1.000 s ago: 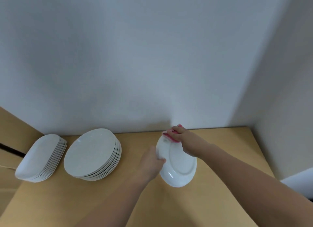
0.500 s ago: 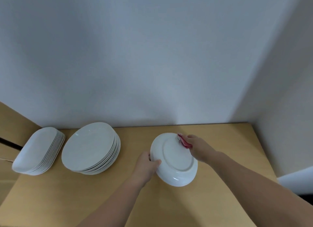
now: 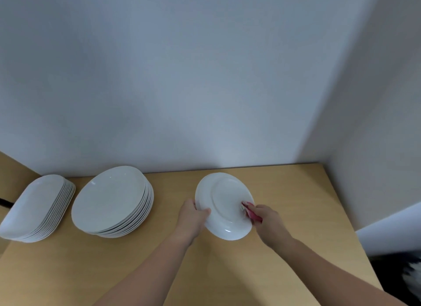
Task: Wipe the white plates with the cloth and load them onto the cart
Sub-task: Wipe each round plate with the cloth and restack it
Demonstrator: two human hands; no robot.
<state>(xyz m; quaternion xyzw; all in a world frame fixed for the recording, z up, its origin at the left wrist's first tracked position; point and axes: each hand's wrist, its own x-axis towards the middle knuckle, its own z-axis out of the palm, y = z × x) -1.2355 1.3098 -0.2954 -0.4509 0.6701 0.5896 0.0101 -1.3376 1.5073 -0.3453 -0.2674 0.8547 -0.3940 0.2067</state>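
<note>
Plate (image 3: 224, 205), round glossy white, gripped by L hand (image 3: 193, 216); R hand (image 3: 266, 221) pinches pink cloth (image 3: 249, 211) on it.

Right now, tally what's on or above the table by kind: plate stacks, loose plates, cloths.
Plate stacks: 2 (round stack, oblong stack)
Loose plates: 1 (held plate, gripped by left hand)
Cloths: 1 (pink cloth, held in right hand)
Total: 4

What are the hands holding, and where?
Left hand grips the white plate by its left rim; right hand pinches the pink cloth against its right side.
</note>
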